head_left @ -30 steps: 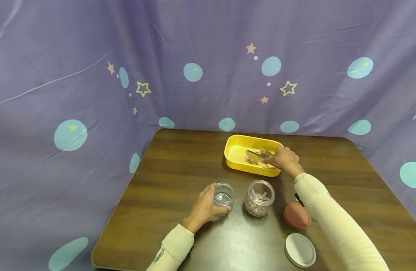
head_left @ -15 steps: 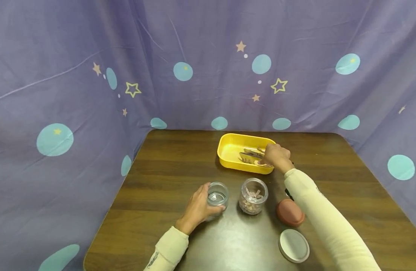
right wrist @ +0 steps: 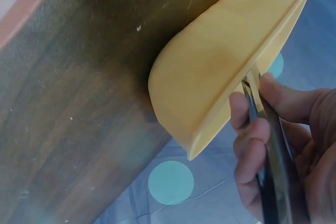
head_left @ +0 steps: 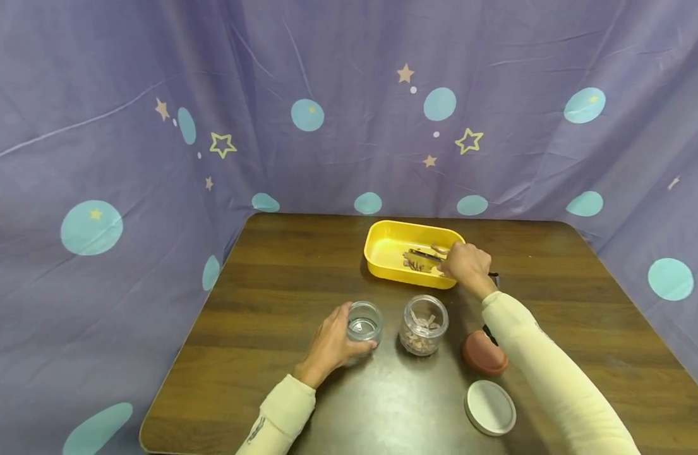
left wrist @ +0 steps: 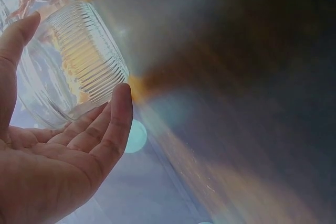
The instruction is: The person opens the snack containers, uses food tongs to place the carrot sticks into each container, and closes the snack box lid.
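Observation:
My left hand is curled round an empty clear glass jar standing on the table. In the left wrist view the jar's ribbed side lies between thumb and fingers. With my right hand I grip metal tongs, their tips inside a yellow tray. Brownish strips lie in the tray around the tips; whether the tongs pinch any cannot be told. Between the hands stands a second glass jar, uncovered, with several pale strips inside.
A reddish-brown lid and a pale round lid lie on the wooden table at the right, near my right sleeve. A purple patterned curtain hangs behind the table and along its left side.
The head view has shifted slightly. My right hand keeps working the tongs inside the yellow tray, and the tips move among the strips. My left hand stays at the empty jar.

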The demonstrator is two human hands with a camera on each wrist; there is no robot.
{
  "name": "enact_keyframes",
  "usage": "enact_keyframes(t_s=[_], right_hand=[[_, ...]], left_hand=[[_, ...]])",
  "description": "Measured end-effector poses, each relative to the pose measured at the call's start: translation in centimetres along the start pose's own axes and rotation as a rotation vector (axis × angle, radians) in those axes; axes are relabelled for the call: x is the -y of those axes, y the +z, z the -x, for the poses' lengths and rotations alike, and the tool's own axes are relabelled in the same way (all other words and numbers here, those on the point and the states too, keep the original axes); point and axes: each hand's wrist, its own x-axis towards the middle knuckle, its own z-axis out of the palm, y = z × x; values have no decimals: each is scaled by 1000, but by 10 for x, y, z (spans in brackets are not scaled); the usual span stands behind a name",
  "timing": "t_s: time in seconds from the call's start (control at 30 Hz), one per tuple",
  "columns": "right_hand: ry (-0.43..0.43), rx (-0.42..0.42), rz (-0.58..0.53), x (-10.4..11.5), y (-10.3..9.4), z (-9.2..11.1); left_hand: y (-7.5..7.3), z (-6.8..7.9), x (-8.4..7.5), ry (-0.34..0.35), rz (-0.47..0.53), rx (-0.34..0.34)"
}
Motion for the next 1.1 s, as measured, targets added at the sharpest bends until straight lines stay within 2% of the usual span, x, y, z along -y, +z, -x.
enact_keyframes(t_s=[0.4,0.6,0.8,1.1], right_hand=[[-65,-109,-122,-25,8,12],[-49,-107,-161,-30,-2,16],[-69,-132,-184,-34,-11,26],[-63,-163,-253,-31,-27,41]], left_hand=[[3,3,1,-20,-1,16],[1,1,1,-7,-7,4],[1,1,1,9,-10,-6],[1,0,2,-12,2,5]])
